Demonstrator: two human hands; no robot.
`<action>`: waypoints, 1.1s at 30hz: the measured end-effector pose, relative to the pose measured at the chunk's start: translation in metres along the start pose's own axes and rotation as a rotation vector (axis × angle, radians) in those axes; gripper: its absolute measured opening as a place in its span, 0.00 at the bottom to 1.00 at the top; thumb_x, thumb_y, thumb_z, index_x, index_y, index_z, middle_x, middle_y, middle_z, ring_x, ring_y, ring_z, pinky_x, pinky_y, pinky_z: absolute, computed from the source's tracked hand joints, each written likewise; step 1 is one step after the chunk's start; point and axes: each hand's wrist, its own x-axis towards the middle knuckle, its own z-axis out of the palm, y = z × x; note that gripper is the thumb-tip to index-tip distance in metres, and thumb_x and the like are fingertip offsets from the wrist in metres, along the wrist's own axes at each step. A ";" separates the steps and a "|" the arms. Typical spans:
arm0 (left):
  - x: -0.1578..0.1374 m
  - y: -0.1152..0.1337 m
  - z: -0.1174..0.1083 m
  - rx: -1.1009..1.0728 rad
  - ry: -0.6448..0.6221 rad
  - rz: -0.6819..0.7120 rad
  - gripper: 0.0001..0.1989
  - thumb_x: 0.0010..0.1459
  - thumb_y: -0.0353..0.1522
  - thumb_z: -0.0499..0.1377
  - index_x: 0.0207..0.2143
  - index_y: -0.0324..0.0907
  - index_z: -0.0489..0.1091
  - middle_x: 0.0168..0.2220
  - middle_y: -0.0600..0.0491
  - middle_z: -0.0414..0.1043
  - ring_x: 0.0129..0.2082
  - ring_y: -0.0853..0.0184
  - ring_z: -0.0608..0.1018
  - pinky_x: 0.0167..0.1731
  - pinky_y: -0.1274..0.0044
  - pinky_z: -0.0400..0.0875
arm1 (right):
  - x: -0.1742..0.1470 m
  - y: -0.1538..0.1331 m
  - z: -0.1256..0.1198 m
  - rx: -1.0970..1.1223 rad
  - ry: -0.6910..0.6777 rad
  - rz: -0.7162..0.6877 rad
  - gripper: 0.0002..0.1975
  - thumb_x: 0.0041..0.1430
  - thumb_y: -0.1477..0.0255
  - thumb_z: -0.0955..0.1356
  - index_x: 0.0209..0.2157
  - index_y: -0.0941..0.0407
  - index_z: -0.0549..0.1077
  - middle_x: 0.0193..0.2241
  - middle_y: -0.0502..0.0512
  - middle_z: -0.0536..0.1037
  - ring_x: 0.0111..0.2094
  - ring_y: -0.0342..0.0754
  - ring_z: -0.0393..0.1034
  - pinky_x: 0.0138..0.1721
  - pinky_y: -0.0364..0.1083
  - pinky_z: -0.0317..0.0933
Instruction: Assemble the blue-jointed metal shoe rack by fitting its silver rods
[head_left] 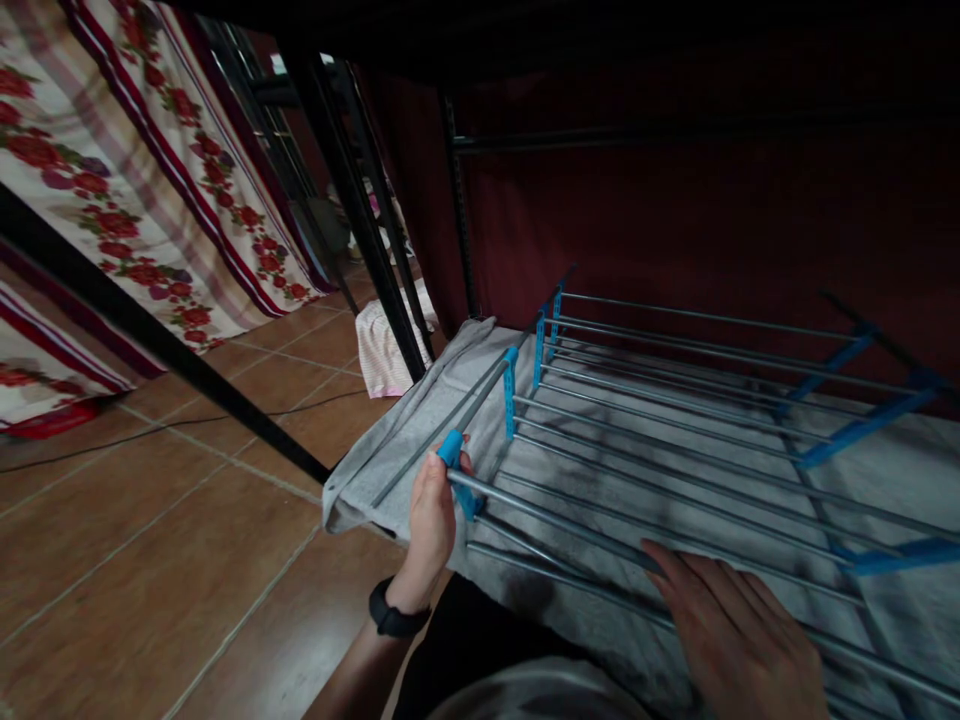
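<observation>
left hand (431, 515) upright, clenched on rack corner (452, 447) | right hand (731, 625) flat, released on rails (675, 480)

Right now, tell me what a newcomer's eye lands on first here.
The metal drying rack with bright blue joints lies flat on a grey cloth at centre. The left hand grips its near-left blue corner; the right hand rests on the front rails. Floral red-and-white fabric hangs upper left.

Bare forearms, no sleeves – just a black smartwatch-style band (397, 618) on the left wrist, dark clothing below.
</observation>
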 end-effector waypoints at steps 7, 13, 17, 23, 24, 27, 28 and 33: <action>0.001 -0.005 -0.005 -0.019 0.010 0.008 0.27 0.54 0.54 0.64 0.40 0.39 0.79 0.42 0.46 0.80 0.33 0.66 0.77 0.37 0.74 0.72 | 0.001 0.003 -0.001 -0.048 -0.033 0.011 0.15 0.72 0.73 0.61 0.55 0.59 0.73 0.36 0.57 0.78 0.37 0.48 0.70 0.43 0.49 0.59; 0.000 -0.008 -0.005 0.010 0.022 0.014 0.27 0.56 0.54 0.62 0.40 0.40 0.78 0.45 0.46 0.79 0.31 0.67 0.76 0.35 0.73 0.72 | -0.001 0.008 0.003 -0.045 -0.043 0.016 0.16 0.71 0.73 0.62 0.56 0.58 0.72 0.37 0.56 0.78 0.36 0.48 0.70 0.43 0.49 0.59; -0.001 -0.011 -0.005 0.016 0.062 -0.009 0.28 0.54 0.55 0.63 0.41 0.40 0.78 0.42 0.48 0.80 0.37 0.65 0.77 0.40 0.74 0.72 | -0.002 0.010 0.003 -0.036 -0.030 -0.007 0.16 0.71 0.73 0.61 0.56 0.57 0.72 0.37 0.56 0.79 0.36 0.47 0.70 0.43 0.49 0.59; -0.004 -0.011 -0.005 0.090 0.060 -0.002 0.29 0.59 0.55 0.59 0.45 0.41 0.78 0.47 0.47 0.79 0.46 0.61 0.77 0.51 0.70 0.69 | -0.005 0.014 0.002 -0.021 -0.037 -0.038 0.17 0.71 0.75 0.62 0.57 0.58 0.72 0.38 0.56 0.79 0.35 0.46 0.70 0.42 0.49 0.59; -0.004 -0.010 -0.006 0.100 0.056 0.010 0.29 0.59 0.55 0.58 0.45 0.41 0.78 0.48 0.47 0.79 0.47 0.60 0.77 0.52 0.70 0.68 | -0.005 0.014 0.002 -0.018 -0.037 -0.042 0.17 0.71 0.75 0.62 0.57 0.59 0.72 0.37 0.56 0.79 0.34 0.46 0.70 0.42 0.49 0.59; -0.004 -0.010 -0.007 0.141 0.045 0.022 0.29 0.59 0.56 0.57 0.45 0.42 0.79 0.45 0.48 0.79 0.44 0.61 0.77 0.51 0.71 0.68 | -0.007 0.015 0.002 -0.017 -0.027 -0.048 0.17 0.69 0.76 0.63 0.57 0.58 0.72 0.37 0.55 0.80 0.34 0.46 0.70 0.42 0.49 0.59; -0.004 -0.011 -0.008 0.160 0.042 0.025 0.28 0.60 0.55 0.57 0.45 0.42 0.79 0.44 0.48 0.79 0.43 0.62 0.77 0.50 0.71 0.68 | -0.007 0.015 0.002 -0.017 -0.026 -0.046 0.17 0.69 0.76 0.64 0.57 0.58 0.73 0.37 0.55 0.80 0.34 0.46 0.71 0.42 0.49 0.59; -0.005 -0.013 -0.011 0.254 -0.004 0.048 0.29 0.65 0.53 0.51 0.50 0.42 0.77 0.45 0.47 0.78 0.44 0.61 0.77 0.50 0.71 0.68 | -0.006 0.012 0.002 -0.044 -0.021 -0.018 0.17 0.70 0.73 0.64 0.57 0.56 0.73 0.36 0.54 0.80 0.33 0.46 0.71 0.41 0.49 0.59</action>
